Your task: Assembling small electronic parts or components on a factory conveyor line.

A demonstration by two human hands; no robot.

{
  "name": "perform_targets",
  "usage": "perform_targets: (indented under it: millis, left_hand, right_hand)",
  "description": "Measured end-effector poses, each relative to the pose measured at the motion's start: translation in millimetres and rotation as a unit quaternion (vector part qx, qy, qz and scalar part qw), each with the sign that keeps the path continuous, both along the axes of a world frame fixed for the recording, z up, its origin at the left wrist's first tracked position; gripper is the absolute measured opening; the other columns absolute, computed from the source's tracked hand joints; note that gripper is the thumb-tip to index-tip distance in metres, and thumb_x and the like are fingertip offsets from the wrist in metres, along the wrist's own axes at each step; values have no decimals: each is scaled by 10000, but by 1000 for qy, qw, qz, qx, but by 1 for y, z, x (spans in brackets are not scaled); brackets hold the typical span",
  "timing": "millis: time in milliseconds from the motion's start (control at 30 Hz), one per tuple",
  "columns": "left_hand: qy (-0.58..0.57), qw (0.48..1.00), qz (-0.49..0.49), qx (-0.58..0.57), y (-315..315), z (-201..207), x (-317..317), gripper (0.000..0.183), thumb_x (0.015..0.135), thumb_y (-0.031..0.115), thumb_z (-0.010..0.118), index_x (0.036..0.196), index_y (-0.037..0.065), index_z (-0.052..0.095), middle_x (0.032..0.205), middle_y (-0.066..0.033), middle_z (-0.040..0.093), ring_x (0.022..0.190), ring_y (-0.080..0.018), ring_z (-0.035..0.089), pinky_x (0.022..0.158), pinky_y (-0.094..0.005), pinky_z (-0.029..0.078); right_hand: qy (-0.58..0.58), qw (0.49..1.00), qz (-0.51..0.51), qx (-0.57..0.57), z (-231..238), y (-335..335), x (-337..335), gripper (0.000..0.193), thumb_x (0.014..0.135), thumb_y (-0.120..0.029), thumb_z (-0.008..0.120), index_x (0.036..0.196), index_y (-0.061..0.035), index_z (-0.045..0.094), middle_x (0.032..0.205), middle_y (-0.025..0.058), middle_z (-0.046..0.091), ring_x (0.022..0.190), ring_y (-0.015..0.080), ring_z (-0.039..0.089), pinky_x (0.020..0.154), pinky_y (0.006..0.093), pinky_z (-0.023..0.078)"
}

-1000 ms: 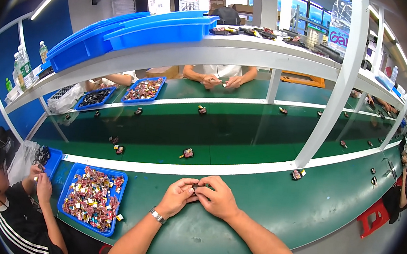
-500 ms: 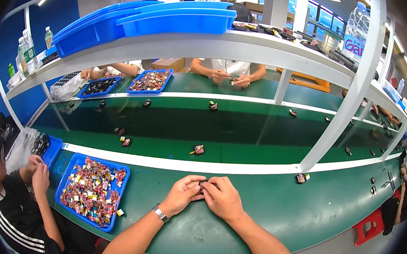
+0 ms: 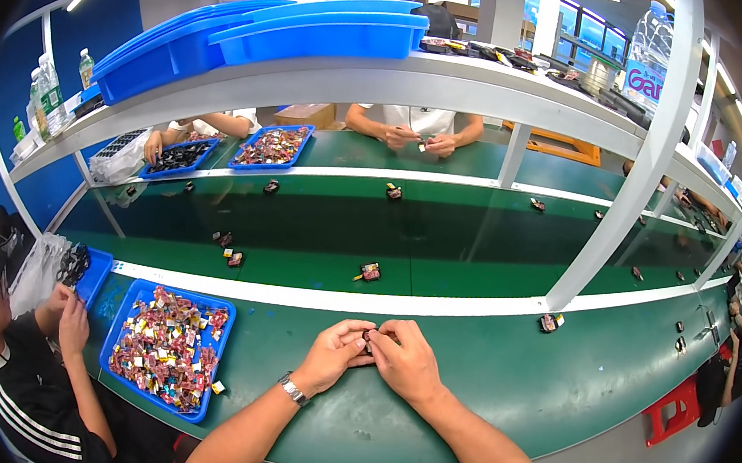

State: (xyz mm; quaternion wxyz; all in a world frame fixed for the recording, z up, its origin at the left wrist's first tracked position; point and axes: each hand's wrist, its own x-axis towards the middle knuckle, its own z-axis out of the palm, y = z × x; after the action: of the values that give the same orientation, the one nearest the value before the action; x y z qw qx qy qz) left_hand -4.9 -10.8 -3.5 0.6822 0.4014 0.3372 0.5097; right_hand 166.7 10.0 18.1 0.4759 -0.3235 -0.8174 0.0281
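Peeking out between the fingers, a small black part (image 3: 368, 337) shows in the head view; the hands cover most of it, so its full shape is hard to tell. It is over the green table (image 3: 497, 404), near its white rail (image 3: 329, 299). The left hand (image 3: 334, 358) and the right hand (image 3: 406, 362) both pinch it, fingertips close together. The right hand has its back turned up and its fingers bent. Both arms slant inward from the bottom, and a silver watch (image 3: 292, 388) circles the left wrist.
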Motion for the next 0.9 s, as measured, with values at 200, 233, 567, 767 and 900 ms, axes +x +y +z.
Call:
perform_targets:
  millis: [200, 233, 567, 767, 900]
  left_hand:
    - [-5, 1000, 5, 1, -3, 4, 1, 291, 1013, 30, 457, 1300, -12, 481, 1227, -122, 614, 1132, -203, 613, 977, -367, 538]
    - [-4, 1000, 5, 0, -2, 2, -1, 291, 1013, 30, 457, 1300, -12, 481, 1227, -122, 614, 1132, -203, 613, 977, -367, 538]
    - [7, 999, 40, 17, 3, 0, -1, 287, 996, 40, 500, 1279, -10, 486, 1233, -133, 616, 1120, -210, 617, 941, -376, 544]
    - [17, 999, 44, 24, 7, -1, -6, 310, 1000, 52, 496, 1303, -8, 472, 1230, -136, 619, 1115, -205, 618, 930, -372, 541]
    - [-37, 997, 67, 6, 4, 13, -1, 333, 1001, 41, 482, 1332, 5, 474, 1263, -138, 602, 1124, -210, 615, 949, -353, 536]
  right_hand:
    - [-42, 998, -21, 52, 0, -1, 2, 181, 704, -34, 752, 872, -57, 689, 907, 46, 614, 803, 219, 611, 663, 328, 516]
    - [-60, 996, -26, 67, -1, 0, 1, 176, 703, -49, 751, 866, -61, 686, 906, 41, 615, 808, 216, 610, 668, 327, 510]
    - [-49, 998, 22, 42, 6, 0, 2, 195, 745, -97, 728, 926, -47, 676, 1084, 72, 619, 1010, 231, 599, 778, 340, 507]
    - [-56, 998, 33, 19, -7, 10, -5, 316, 715, -92, 769, 1015, -53, 678, 1179, 100, 623, 1013, 279, 622, 807, 363, 552]
    - [-68, 997, 20, 40, -10, 34, -8, 293, 731, -86, 744, 1015, -52, 678, 1178, 130, 623, 989, 295, 636, 825, 378, 545]
